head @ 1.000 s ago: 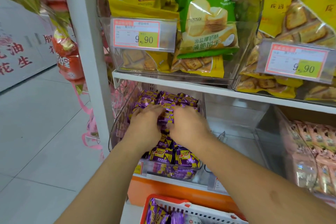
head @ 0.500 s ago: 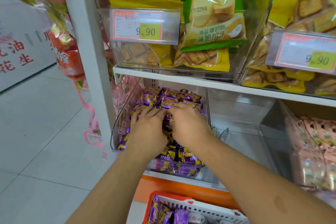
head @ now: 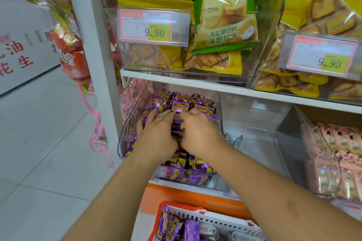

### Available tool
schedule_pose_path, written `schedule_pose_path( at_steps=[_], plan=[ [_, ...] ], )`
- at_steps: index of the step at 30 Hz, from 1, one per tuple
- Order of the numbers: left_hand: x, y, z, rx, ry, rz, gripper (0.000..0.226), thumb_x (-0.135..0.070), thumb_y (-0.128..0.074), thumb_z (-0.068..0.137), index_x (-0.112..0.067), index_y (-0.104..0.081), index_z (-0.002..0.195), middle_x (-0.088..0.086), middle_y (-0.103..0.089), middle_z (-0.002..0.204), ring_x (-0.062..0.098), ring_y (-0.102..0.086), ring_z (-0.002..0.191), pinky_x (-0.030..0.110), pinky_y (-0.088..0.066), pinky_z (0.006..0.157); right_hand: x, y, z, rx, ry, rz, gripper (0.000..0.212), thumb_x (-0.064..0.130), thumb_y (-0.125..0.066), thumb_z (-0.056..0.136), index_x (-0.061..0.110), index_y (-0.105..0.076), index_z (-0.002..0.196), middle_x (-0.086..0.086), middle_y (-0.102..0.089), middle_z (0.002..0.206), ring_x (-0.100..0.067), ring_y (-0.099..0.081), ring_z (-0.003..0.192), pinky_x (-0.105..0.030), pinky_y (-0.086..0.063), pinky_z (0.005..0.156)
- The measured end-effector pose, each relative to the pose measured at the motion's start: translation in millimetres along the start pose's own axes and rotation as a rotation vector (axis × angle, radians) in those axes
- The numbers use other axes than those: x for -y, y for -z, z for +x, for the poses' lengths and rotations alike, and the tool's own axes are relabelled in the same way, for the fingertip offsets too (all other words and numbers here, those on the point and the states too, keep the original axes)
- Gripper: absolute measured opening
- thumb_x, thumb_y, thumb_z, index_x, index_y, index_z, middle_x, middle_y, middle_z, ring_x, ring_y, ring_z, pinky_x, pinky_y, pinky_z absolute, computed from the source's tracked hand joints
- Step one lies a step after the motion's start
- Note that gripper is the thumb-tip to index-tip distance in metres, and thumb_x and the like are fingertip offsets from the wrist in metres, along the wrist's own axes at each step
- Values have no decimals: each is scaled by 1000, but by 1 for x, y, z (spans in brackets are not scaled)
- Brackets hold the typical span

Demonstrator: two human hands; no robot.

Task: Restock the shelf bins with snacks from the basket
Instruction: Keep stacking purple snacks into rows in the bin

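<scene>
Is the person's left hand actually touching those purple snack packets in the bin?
Touching. The head view shows the left hand lying flat on the purple snack packets in the clear bin, fingers spread across the wrappers with no gap visible.

**A snack aisle in a shop**

This is a retail shop. White shelves (head: 195,82) carry clear plastic bins (head: 219,115) filled with packaged snacks: yellow cracker bags (head: 213,60), a green biscuit bag (head: 223,10), purple wrapped sweets (head: 182,101) and pink packets (head: 333,152). Printed price tags (head: 154,25) reading 9.90 are clipped to the bin fronts. A red shopping basket (head: 176,206) with more purple sweets sits below the shelf. Red packets (head: 70,55) hang at the shelf end, beside a pale tiled floor (head: 49,143) and a white panel with red Chinese lettering (head: 17,55).
</scene>
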State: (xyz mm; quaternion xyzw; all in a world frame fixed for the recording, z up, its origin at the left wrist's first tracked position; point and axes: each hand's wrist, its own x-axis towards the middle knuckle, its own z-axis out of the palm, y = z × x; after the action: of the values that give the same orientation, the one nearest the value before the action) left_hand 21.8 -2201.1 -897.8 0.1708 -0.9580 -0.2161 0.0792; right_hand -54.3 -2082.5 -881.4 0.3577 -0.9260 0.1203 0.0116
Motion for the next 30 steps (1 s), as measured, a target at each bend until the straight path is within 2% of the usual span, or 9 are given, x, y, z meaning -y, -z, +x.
schedule_pose_path(
  at_steps=[3,5,9,13,19,23,26,28,30],
  plan=[
    [0,5,-9,-172,-47,-110,68,0,-56,80,-21,-55,145,-1,-52,151,27,-37,146,48,-29,120,2,13,-15,-13,2,-96,58,16,-71,82,13,-51,136,-8,-50,127,-32,-54,118,-39,-51,80],
    [-4,7,-19,-261,-66,-164,58,3,-54,75,-13,-67,130,8,-65,127,35,-53,123,46,-46,104,2,21,-29,-52,34,-94,49,16,-68,83,12,-54,130,-9,-52,124,-31,-53,120,-40,-52,87],
    [-25,10,-47,-323,-143,-57,50,-10,-44,69,-10,-72,111,11,-64,108,37,-55,102,49,-53,88,1,33,-70,-221,149,-64,25,12,-64,73,12,-63,98,-9,-59,98,-34,-61,98,-40,-54,75],
    [-55,2,-94,-176,-148,-13,35,-22,-51,77,-15,-66,108,6,-59,108,34,-61,102,46,-56,78,-3,32,-132,-260,196,-86,20,22,-48,69,19,-63,81,-2,-61,80,-30,-67,76,-35,-53,56],
    [-77,-60,-174,243,-169,145,32,-14,-57,84,-16,-57,116,8,-58,118,34,-62,112,44,-53,82,-51,-12,-227,189,-35,-114,18,20,-58,87,18,-63,104,-4,-62,109,-33,-64,106,-40,-52,76],
    [-69,-126,-214,444,-184,196,37,-15,-56,86,-11,-55,123,14,-56,121,39,-60,113,46,-54,81,-91,-63,-281,408,-175,-65,17,16,-59,83,18,-58,100,-9,-61,109,-35,-63,109,-43,-57,83],
    [-61,-171,-235,597,-203,196,41,-16,-57,88,-8,-51,128,16,-53,124,39,-56,118,44,-53,84,-116,-89,-308,636,-285,-31,46,15,-64,86,12,-53,130,-14,-52,129,-37,-59,117,-46,-57,88],
    [-59,-197,-246,685,-201,218,52,-21,-60,90,-10,-47,139,16,-48,136,39,-49,127,48,-52,95,-131,-105,-324,711,-358,-18,72,19,-69,86,11,-37,151,-17,-40,145,-40,-52,128,-47,-53,97],
    [-59,-220,-256,755,-195,209,71,-33,-65,90,-19,-34,153,14,-32,156,40,-34,142,55,-45,107,-142,-119,-340,757,-416,-40,101,27,-73,82,18,-14,162,-18,-21,161,-44,-33,146,-51,-43,112]
  ],
)
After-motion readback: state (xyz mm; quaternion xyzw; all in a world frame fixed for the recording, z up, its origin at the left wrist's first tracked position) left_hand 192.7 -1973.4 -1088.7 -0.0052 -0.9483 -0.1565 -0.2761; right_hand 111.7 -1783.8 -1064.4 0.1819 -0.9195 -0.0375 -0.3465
